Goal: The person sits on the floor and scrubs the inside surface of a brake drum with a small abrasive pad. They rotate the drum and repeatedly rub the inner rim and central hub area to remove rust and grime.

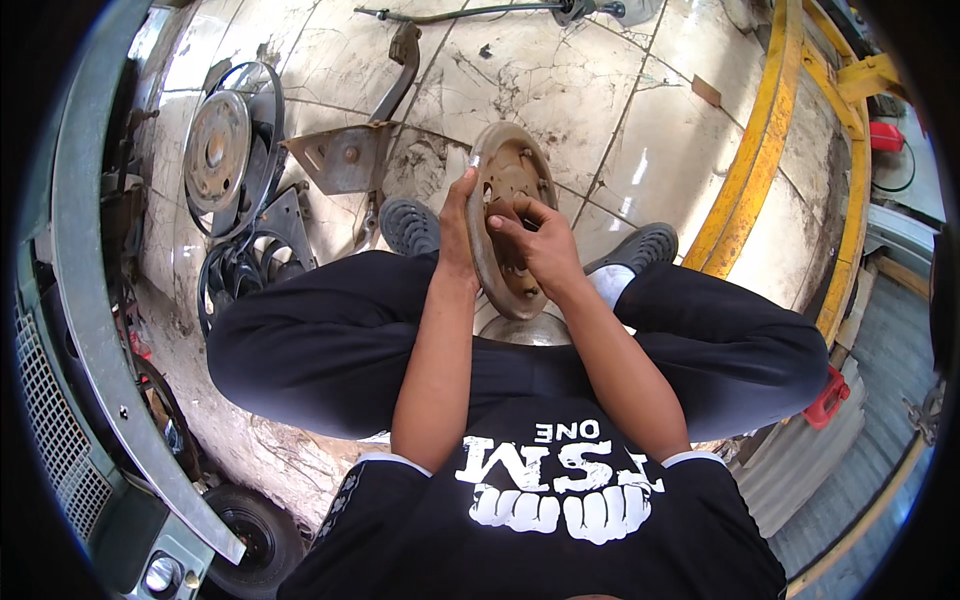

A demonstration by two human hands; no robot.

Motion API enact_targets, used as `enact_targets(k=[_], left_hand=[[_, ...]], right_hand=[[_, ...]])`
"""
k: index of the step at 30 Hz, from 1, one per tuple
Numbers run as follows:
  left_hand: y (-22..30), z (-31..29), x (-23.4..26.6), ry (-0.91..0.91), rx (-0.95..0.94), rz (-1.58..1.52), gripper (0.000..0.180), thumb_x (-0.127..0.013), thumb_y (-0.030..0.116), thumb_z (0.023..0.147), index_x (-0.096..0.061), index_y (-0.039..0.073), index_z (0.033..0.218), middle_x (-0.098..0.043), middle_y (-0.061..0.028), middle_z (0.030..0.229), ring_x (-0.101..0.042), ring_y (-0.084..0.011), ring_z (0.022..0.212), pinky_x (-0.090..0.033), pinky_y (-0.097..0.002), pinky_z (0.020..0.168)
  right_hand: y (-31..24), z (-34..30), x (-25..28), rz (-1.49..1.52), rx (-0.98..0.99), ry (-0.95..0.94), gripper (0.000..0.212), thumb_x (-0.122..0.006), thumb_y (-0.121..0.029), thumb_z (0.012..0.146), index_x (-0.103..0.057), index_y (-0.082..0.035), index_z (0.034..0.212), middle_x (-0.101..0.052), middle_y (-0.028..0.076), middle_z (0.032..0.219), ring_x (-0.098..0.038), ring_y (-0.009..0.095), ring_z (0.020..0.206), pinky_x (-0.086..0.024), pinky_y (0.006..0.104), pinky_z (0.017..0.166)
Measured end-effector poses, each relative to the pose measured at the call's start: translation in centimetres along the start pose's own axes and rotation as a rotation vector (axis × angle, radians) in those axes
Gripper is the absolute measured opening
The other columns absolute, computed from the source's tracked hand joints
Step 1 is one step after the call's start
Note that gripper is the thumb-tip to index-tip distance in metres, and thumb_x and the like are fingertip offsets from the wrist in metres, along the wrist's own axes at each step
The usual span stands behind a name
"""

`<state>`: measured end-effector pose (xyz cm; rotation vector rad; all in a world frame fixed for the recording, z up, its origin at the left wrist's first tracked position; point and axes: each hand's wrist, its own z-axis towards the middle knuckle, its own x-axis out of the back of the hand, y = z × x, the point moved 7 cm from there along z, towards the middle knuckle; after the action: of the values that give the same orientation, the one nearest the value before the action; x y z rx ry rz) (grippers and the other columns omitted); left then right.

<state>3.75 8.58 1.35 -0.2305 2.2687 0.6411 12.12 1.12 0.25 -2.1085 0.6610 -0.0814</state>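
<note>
A round, rusty brown metal plate with a raised rim and several bolts, resembling a drum brake backing plate, stands on edge between my bent legs. My left hand grips its left rim, the fingers mostly hidden behind it. At the plate's middle my right hand is closed, thumb and fingers pinched together; whatever small part they hold is hidden. Just under the plate, a shiny rounded metal piece shows in front of my lap.
Left on the stained tile floor lie a rusty wheel-like disc, a bracket with a pedal arm and black cables. A long cable lies far off. A yellow metal frame stands right; a grey vehicle panel and tyre are left.
</note>
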Motion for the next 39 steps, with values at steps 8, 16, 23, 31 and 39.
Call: enact_targets(k=[8, 16, 23, 31, 39], left_hand=[[0.2, -1.1, 0.6, 0.130, -0.052, -0.111, 0.076, -0.053, 0.063, 0.095, -0.059, 0.001, 0.139, -0.072, -0.0187, 0.115, -0.074, -0.0279, 0.091, -0.064, -0.0378, 0.078], [-1.1, -0.6, 2.9, -0.038, 0.002, -0.126, 0.075, -0.053, 0.064, 0.094, -0.060, 0.004, 0.137, -0.070, -0.0186, 0.119, -0.074, -0.0282, 0.093, -0.064, -0.0398, 0.078], [-1.9, -0.1, 3.8, -0.003, 0.001, -0.179, 0.068, -0.054, 0.064, 0.092, -0.065, 0.007, 0.129, -0.072, -0.0122, 0.111, -0.072, -0.0259, 0.095, -0.061, -0.0392, 0.079], [-2.0, -0.6, 3.9, 0.069, -0.009, -0.207, 0.070, -0.054, 0.065, 0.092, -0.065, 0.005, 0.127, -0.071, -0.0126, 0.114, -0.071, -0.0285, 0.098, -0.060, -0.0409, 0.084], [-2.1, 0.1, 4.4, -0.008, 0.031, -0.298, 0.069, -0.051, 0.057, 0.095, -0.058, 0.002, 0.135, -0.068, -0.0164, 0.120, -0.070, -0.0315, 0.106, -0.060, -0.0430, 0.092]], right_hand=[[2.5, 2.0, -1.6, -0.213, 0.139, 0.184, 0.030, -0.089, -0.030, 0.082, -0.083, -0.008, 0.102, -0.061, 0.018, 0.138, -0.058, 0.029, 0.125, -0.046, 0.0425, 0.105], [3.6, 1.2, -0.4, -0.393, 0.214, 0.240, 0.039, -0.093, -0.042, 0.075, -0.086, -0.012, 0.099, -0.039, 0.022, 0.161, -0.044, 0.038, 0.144, -0.037, 0.0482, 0.118], [4.9, 1.0, -0.1, -0.486, 0.215, 0.217, 0.034, -0.094, -0.036, 0.075, -0.086, -0.014, 0.099, -0.050, 0.024, 0.149, -0.053, 0.039, 0.136, -0.043, 0.0472, 0.113], [2.3, 2.1, -0.2, -0.556, 0.214, 0.275, 0.028, -0.092, -0.032, 0.081, -0.086, -0.010, 0.097, -0.037, 0.023, 0.162, -0.048, 0.036, 0.144, -0.037, 0.0430, 0.119], [3.4, 1.8, 0.7, -0.531, 0.101, 0.208, 0.038, -0.094, -0.037, 0.076, -0.085, -0.011, 0.101, -0.040, 0.024, 0.160, -0.049, 0.038, 0.142, -0.041, 0.0452, 0.117]])
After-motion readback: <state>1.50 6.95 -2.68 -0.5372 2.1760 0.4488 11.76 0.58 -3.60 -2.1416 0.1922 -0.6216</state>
